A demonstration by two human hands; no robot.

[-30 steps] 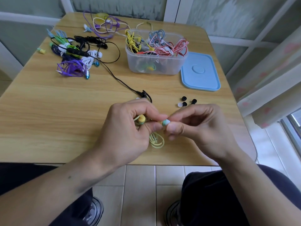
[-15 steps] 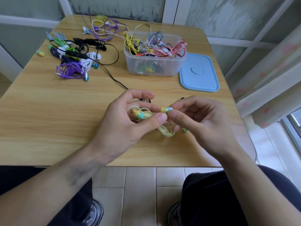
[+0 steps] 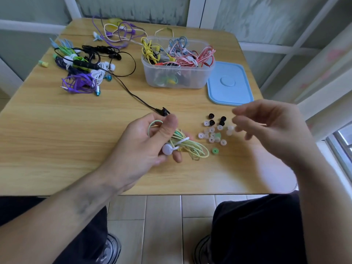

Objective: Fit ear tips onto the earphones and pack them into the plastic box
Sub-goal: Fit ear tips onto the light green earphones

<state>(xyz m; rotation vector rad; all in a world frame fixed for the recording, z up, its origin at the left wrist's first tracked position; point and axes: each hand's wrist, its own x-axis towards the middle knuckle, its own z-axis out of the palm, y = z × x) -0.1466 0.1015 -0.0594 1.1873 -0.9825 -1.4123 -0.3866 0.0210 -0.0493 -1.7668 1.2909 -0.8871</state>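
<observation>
Seen from above, looking down at a wooden desk (image 3: pixel 57 141) and two bare hands near its front edge.

Left hand (image 3: pixel 144 141), palm up: thumb and curled fingers gripping a coiled yellow-green earphone cable (image 3: pixel 190 146), bound with a white tie (image 3: pixel 171 147). Coil's long axis running from the palm out to the right, loops trailing onto the desk. Earbuds themselves hidden in the bundle; whether both carry tips, impossible to tell.

Right hand (image 3: pixel 270 130), blurred, raised just right of a scatter of loose ear tips (image 3: pixel 212 133): fingers loosely bent, apparently holding nothing. Tips mostly clear, four black ones at the far side, one green tip (image 3: pixel 215 150) lying apart nearest the front edge. Scatter between the two hands, right hand the nearer.

Toward the far edge, right of centre: clear plastic box (image 3: pixel 177 80), open, heaped with packed earphones in yellow, red-and-white and blue, cables standing above the rim. Box straight ahead of the left hand, well apart. Blue lid (image 3: pixel 229 84) flat on the desk, just right of the box.

Far left corner: pile of unpacked earphones (image 3: pixel 83 73), purple, black, white and green, one black cable (image 3: pixel 133 94) trailing toward the left hand.

Likely next: either another tip fetched by the right hand, or the bundle carried forward to the box.
</observation>
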